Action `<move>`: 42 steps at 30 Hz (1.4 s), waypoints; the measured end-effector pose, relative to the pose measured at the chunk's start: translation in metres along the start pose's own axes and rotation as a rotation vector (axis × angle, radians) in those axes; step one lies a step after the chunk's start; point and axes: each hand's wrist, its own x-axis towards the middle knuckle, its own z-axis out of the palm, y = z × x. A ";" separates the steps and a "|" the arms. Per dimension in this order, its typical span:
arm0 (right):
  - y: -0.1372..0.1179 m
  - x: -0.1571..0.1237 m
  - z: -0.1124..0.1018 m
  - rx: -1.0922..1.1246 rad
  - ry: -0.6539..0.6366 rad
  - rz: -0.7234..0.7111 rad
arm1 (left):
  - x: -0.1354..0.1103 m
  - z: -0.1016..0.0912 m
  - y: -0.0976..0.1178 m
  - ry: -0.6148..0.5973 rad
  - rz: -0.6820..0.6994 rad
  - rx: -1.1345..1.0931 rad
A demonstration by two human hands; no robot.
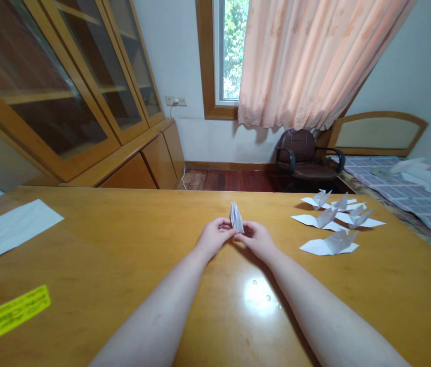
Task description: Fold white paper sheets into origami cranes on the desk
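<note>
A small piece of folded white paper, narrow and pointed at the top with several layers showing, stands upright between my two hands above the middle of the table. My left hand pinches its lower left side with thumb and fingers. From the other side, my right hand pinches the lower right edge, its thumb near the left thumb. The fingertips behind the paper are partly hidden. To the right sit several folded paper cranes with their wings spread.
The wooden table carries a white paper sheet at the far left and a yellow printed strip at the near left. Beyond are a glass-door cabinet, an office chair and a bed on the right.
</note>
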 end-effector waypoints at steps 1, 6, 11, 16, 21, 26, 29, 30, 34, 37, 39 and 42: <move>0.000 0.000 0.000 0.007 -0.005 0.004 | 0.000 0.000 0.000 0.001 -0.001 0.000; 0.000 0.001 -0.002 0.151 0.005 0.044 | -0.002 0.001 0.002 0.005 0.003 0.004; 0.000 0.001 -0.003 0.237 0.055 0.094 | -0.003 -0.001 0.004 0.012 0.094 0.063; -0.005 0.001 -0.003 0.285 0.043 0.148 | -0.001 0.000 0.001 -0.022 0.102 -0.017; -0.005 0.001 -0.002 0.278 0.049 0.109 | -0.001 0.002 -0.003 -0.027 0.044 -0.177; -0.001 0.000 -0.002 0.220 0.052 0.072 | -0.002 0.003 0.000 -0.098 0.017 -0.106; 0.000 0.001 -0.002 0.157 0.053 0.073 | -0.004 0.003 0.004 -0.141 0.013 -0.039; 0.001 0.001 -0.002 0.145 0.048 0.081 | -0.004 0.003 0.005 -0.146 0.009 -0.025; 0.000 0.002 -0.002 0.146 0.002 0.131 | -0.006 0.003 0.008 -0.134 0.014 0.011; -0.002 0.001 -0.003 0.119 -0.025 0.146 | -0.005 0.001 0.007 -0.101 0.032 0.053; -0.004 0.000 -0.003 0.062 -0.050 0.148 | -0.004 -0.001 0.006 -0.060 0.047 0.058; -0.007 -0.001 -0.003 -0.033 -0.100 0.163 | -0.002 -0.003 0.004 0.005 0.069 0.041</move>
